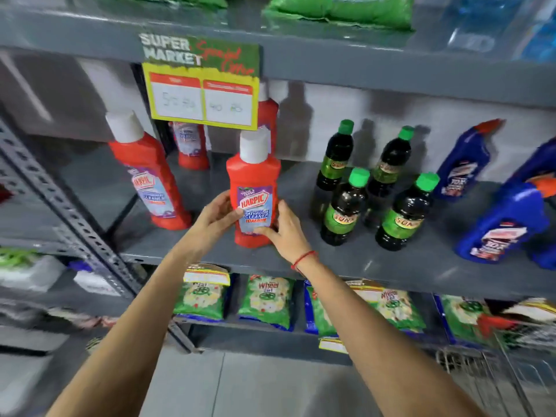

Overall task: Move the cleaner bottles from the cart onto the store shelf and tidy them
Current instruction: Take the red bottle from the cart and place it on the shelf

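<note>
A red Harpic bathroom cleaner bottle [254, 182] with a white cap stands upright near the front of the grey store shelf [210, 254]. My left hand [215, 219] grips its left side and my right hand [284, 228] holds its lower right side, fingers over the label. A second red bottle [149, 173] stands to the left, slightly tilted. Two more red bottles [192, 145] stand behind, partly hidden by an offer sign. The wire cart [493, 371] shows at the lower right with something red [493, 325] in it.
Several dark bottles with green caps [346, 206] stand to the right of the held bottle, then blue cleaner bottles [505, 221] at the far right. A yellow offer sign [201, 85] hangs from the shelf above. Green detergent packets [266, 300] fill the shelf below.
</note>
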A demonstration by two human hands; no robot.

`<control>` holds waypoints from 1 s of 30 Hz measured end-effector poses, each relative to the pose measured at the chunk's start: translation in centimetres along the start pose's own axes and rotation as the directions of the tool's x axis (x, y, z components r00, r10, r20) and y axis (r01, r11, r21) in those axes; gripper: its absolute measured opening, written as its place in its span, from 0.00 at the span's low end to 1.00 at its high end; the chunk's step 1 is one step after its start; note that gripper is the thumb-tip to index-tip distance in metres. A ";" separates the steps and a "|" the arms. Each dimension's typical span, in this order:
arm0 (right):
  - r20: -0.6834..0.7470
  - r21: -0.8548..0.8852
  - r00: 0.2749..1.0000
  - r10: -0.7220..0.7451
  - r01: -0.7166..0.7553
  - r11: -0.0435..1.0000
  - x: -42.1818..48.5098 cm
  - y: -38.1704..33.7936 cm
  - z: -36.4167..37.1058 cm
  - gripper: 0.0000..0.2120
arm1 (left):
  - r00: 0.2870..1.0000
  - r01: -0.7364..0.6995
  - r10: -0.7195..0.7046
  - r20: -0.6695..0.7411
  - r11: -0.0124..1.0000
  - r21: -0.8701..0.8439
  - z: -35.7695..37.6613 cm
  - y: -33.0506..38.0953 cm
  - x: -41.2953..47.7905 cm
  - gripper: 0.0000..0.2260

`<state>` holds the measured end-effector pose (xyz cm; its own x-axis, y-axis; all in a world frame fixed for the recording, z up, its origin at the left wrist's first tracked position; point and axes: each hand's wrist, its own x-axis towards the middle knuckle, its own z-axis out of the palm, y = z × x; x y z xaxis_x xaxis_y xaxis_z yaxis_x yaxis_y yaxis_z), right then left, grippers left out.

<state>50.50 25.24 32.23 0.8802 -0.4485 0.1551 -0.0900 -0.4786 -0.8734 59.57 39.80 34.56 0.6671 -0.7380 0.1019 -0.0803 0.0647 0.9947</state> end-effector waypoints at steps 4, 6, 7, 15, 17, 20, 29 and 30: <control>-0.012 0.033 1.000 0.008 -0.008 0.999 0.4 0.4 0.6 0.29 | 1.000 -0.013 0.013 0.020 0.999 0.034 -0.4 0.0 0.1 0.16; -0.010 0.053 1.000 0.029 -0.028 0.998 0.3 0.9 0.8 0.26 | 1.000 -0.015 0.015 -0.004 0.999 0.032 -0.2 0.0 -0.1 0.15; -0.010 0.072 0.999 0.037 -0.036 0.997 0.3 1.2 0.8 0.25 | 0.999 -0.012 0.014 -0.033 0.999 0.038 -0.2 -0.1 -0.3 0.15; -0.064 0.120 0.995 0.070 -0.062 0.991 -0.3 1.7 2.5 0.32 | 0.642 0.081 0.111 -0.759 0.974 0.210 -3.7 -4.3 -5.2 0.20; -0.073 0.161 0.993 0.096 -0.083 0.984 -0.2 1.7 3.2 0.33 | 0.661 0.177 0.040 -0.750 0.962 0.207 -5.8 -4.9 -4.9 0.36; -0.043 0.203 0.991 0.126 -0.115 0.972 -0.1 1.8 3.7 0.33 | 0.725 0.295 -0.005 -0.689 0.906 0.303 -8.0 -5.8 -3.2 0.49; 0.023 0.193 0.986 0.163 -0.164 0.967 1.2 2.0 4.2 0.34 | 0.607 0.461 0.020 -0.795 0.805 0.372 -7.8 -6.3 -0.6 0.37; 0.018 0.195 0.986 0.165 -0.166 0.967 1.4 2.0 4.3 0.34 | 0.601 0.465 0.032 -0.798 0.799 0.382 -7.7 -6.3 -0.6 0.36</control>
<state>53.52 26.93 28.74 0.8613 -0.5081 0.0004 -0.1419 -0.2413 -0.9600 65.39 45.01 28.39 0.9899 0.0946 0.1059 -0.0370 -0.5479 0.8358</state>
